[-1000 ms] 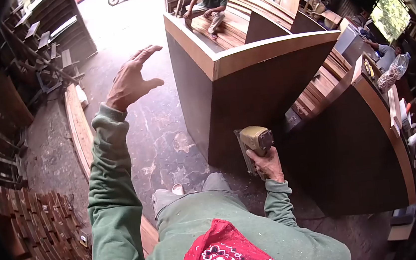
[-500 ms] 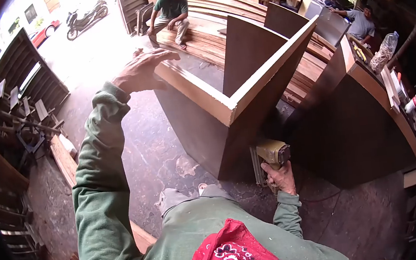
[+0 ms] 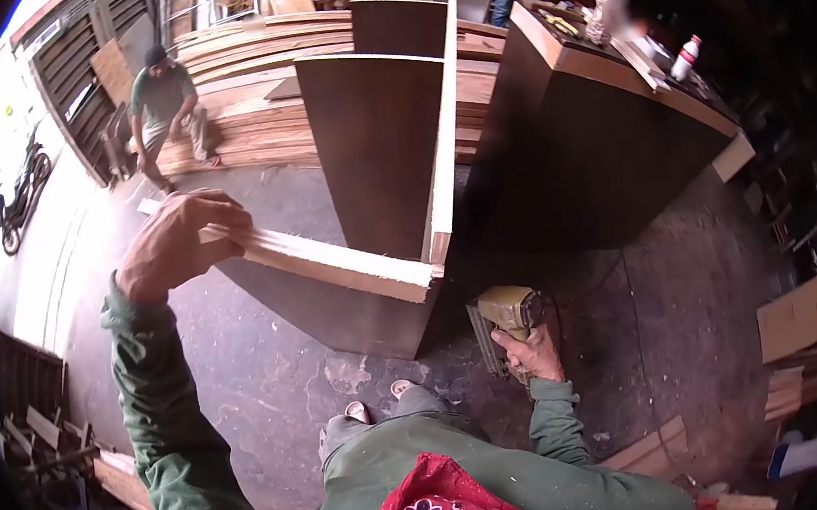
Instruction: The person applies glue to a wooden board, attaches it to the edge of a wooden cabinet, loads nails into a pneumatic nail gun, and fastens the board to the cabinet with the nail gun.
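Note:
My left hand (image 3: 186, 242) is closed over the far left end of a dark-faced wooden panel (image 3: 335, 308), on its pale upper edge. That panel stands upright and meets a second upright panel (image 3: 443, 143) at a corner in front of me. A dark brown board (image 3: 378, 145) rises behind the corner. In my right hand (image 3: 536, 354) is a yellow nail gun (image 3: 511, 302), gripped by its handle and held low, right of the corner and apart from the wood.
A large dark cabinet-like piece (image 3: 595, 148) stands at right, carrying a plastic bottle (image 3: 606, 5) and a white bottle (image 3: 687, 58). Stacked planks (image 3: 254, 132) lie behind; a seated person (image 3: 163, 106) is beside them. A hose (image 3: 635, 322) crosses the floor.
My view has swung to the right. My left hand has gone from outstretched over the panel's end to closed on it. The nail gun stays low in my right hand.

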Motion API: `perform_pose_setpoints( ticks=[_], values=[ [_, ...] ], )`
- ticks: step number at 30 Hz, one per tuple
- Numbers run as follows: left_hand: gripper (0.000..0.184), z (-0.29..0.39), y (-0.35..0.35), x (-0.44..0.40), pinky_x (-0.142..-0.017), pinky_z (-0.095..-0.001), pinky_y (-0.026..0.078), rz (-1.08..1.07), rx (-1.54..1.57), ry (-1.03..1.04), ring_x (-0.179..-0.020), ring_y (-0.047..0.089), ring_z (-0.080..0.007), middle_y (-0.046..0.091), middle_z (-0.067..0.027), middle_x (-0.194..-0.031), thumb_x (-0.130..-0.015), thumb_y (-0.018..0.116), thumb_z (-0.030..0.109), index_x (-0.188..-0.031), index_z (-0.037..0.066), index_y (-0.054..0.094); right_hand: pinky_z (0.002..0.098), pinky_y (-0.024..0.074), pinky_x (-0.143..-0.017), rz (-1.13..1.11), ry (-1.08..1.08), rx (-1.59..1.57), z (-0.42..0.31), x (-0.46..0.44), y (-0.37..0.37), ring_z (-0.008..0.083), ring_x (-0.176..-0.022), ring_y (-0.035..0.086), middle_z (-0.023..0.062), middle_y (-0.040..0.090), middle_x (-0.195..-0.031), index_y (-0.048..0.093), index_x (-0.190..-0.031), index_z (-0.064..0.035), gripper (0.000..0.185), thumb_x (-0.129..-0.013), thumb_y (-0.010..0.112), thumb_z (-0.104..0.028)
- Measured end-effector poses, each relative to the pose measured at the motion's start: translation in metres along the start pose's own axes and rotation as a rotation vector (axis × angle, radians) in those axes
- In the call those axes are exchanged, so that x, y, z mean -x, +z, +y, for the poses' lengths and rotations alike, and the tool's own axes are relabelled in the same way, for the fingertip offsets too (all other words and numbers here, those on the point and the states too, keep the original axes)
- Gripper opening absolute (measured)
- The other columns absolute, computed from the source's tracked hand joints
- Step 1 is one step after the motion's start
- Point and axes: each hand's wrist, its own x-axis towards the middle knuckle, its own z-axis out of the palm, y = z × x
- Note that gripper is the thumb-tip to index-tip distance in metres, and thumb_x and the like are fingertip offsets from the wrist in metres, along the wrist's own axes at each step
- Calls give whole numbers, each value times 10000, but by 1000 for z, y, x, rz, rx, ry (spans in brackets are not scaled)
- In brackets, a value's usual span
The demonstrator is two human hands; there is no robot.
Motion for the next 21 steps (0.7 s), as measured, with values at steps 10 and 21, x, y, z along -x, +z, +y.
perform_pose_setpoints(
  ticks=[10,21],
  values=[
    [310,45,-71,-38,-824,-390,577,266,-62,252,-937,734,-307,737,-133,-1029,-738,839,43,-1037,11,761,260,415,-459,155,-6,-17,4,38,-7,68,-488,485,-27,577,-674,706,-1056,-50,347,-831,840,-277],
    [285,94,-36,-155,-879,-405,562,261,-240,276,-969,708,-332,727,-133,-1058,-827,731,-21,-1109,20,740,267,418,-472,-1,-500,-378,-119,31,-110,90,-513,488,23,574,-712,583,-1242,17,403,-907,766,-113]
  ],
)
